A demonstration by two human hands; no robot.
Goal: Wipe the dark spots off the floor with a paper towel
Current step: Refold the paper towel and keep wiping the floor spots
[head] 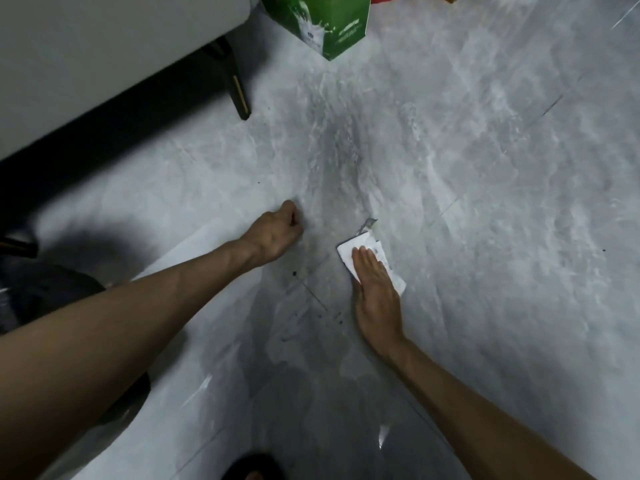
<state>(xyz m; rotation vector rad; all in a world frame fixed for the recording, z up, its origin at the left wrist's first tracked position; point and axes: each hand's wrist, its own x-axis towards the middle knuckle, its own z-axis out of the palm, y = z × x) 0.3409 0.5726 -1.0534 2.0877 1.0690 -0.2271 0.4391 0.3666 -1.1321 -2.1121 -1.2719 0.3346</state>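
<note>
My right hand lies flat, fingers together, pressing a folded white paper towel onto the grey marbled floor. A torn grey-stained corner of the towel pokes out at its far end. My left hand is a closed fist resting knuckles-down on the floor, left of the towel, with nothing visible in it. Small dark spots dot the tile between my two arms, with more specks just left of my right wrist. A lone dark speck sits far right.
A green and white carton stands on the floor at the top centre. A pale sofa with a black leg fills the top left. A dark slipper toe shows at the bottom edge, and dark objects lie at the left edge.
</note>
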